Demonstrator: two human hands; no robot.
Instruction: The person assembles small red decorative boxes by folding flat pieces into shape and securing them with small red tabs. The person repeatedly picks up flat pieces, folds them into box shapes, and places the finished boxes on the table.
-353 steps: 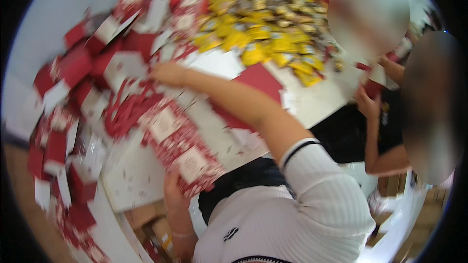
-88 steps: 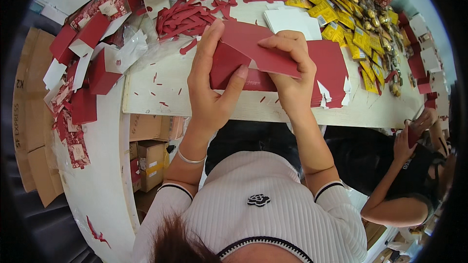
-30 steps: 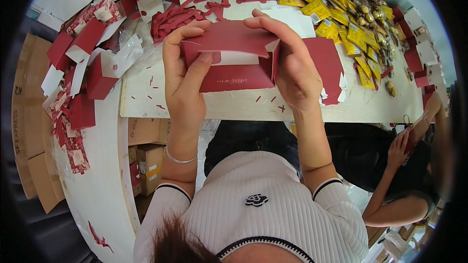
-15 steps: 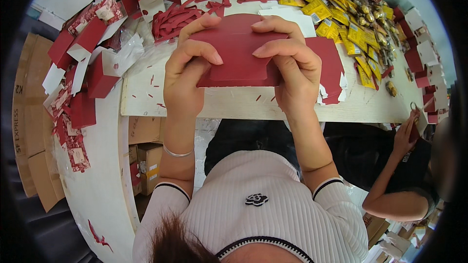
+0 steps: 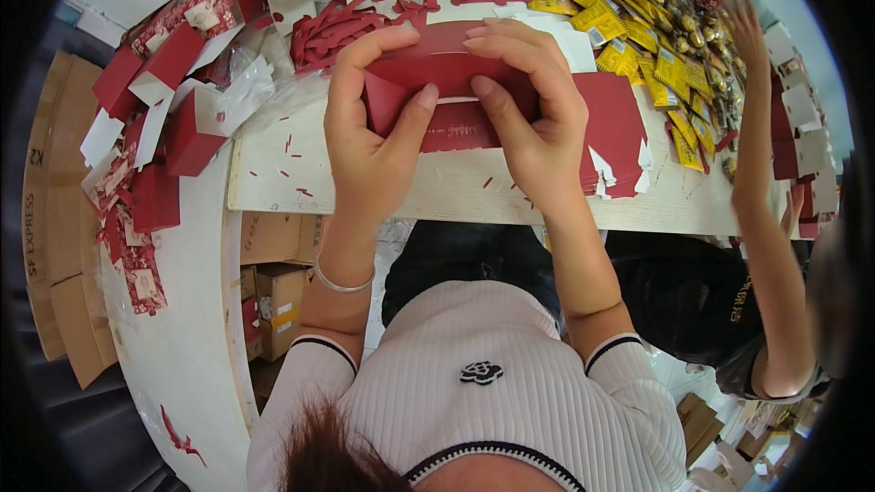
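Bright, even light; sharp centre, fisheye-bent, black-vignetted rim.

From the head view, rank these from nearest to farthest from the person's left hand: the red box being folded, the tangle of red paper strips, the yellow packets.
1. Red box: held in the left hand.
2. Red paper strips: on the table just beyond it.
3. Yellow packets: far right of the table.

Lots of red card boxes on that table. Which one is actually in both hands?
The red box at centre, raised over the table edge: left hand and right hand both grip it. The other red boxes lie untouched at left.
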